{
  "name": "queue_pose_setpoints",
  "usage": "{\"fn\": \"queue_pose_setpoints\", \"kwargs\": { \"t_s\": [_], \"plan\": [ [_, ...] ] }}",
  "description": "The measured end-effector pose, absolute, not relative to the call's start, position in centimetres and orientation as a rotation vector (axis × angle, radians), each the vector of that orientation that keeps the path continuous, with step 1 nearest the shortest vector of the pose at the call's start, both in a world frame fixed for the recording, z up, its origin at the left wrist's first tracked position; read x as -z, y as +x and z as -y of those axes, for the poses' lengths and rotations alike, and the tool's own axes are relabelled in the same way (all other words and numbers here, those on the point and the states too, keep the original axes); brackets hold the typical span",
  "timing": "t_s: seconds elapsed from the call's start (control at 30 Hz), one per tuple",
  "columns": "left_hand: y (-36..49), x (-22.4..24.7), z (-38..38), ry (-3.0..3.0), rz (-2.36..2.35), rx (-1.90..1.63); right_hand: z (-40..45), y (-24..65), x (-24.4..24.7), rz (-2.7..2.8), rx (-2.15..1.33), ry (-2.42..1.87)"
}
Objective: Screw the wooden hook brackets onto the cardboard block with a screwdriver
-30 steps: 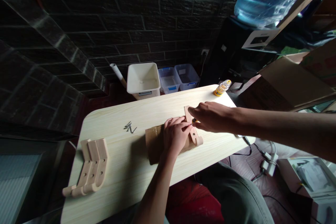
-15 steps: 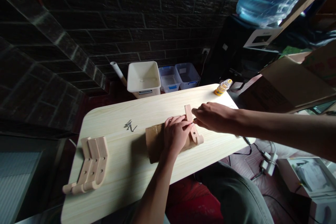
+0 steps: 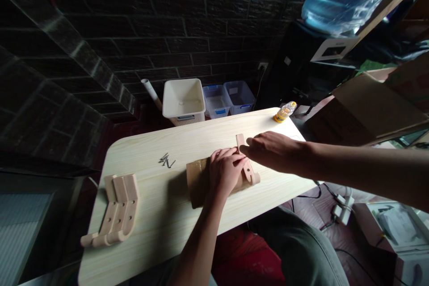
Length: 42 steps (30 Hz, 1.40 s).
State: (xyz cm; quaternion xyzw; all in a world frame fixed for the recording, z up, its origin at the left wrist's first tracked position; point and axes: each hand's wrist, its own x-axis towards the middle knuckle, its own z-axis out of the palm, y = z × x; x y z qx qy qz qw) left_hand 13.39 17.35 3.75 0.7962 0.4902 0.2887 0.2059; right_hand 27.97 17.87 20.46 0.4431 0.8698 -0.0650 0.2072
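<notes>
A pale wooden hook (image 3: 248, 170) with a curled end and a screw hole lies across the right end of a brown cardboard box (image 3: 197, 182) on the table. My left hand (image 3: 225, 167) rests over the box, its thumb and fingers closed on the middle of the hook. Against the same spot, my right hand (image 3: 264, 147) is closed in a fist. Whatever it grips is hidden beneath its fingers. Several dark screws (image 3: 166, 159) lie loose left of the box. Further left, three similar wooden hooks (image 3: 122, 210) sit side by side.
The light wooden table (image 3: 150, 232) has a small yellow-and-clear bottle (image 3: 284, 111) near its far right corner. Behind stand a white bin (image 3: 183, 100) and two clear tubs (image 3: 216, 100). Cardboard boxes (image 3: 375, 103) and a power strip (image 3: 343, 210) are to the right.
My right hand has turned and shifted slightly left over the hook, covering the bit that showed at its fingertips. My left hand keeps its place on the hook and box.
</notes>
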Motion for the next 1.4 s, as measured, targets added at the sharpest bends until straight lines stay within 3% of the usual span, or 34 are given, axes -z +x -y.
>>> {"fn": "queue_pose_setpoints", "kwargs": {
  "t_s": [0.2, 0.73, 1.07, 1.4],
  "plan": [
    [13.4, -3.5, -17.4, 2.185, -1.407, -0.803, -18.7, 28.3, -19.5, -2.508, 0.207, 1.087],
    [13.3, -3.5, -17.4, 2.208, -1.368, -0.786, -18.1, 27.4, -20.9, -2.318, 0.262, 1.396],
    [13.6, -3.8, -17.4, 2.186, -1.408, -0.787, -17.7, 27.9, -20.4, -2.437, 0.104, 1.072],
    [13.4, -3.7, -17.3, 2.233, -1.370, -0.794, -17.4, 26.3, -20.5, -2.267, 0.237, 1.391]
  ]
}}
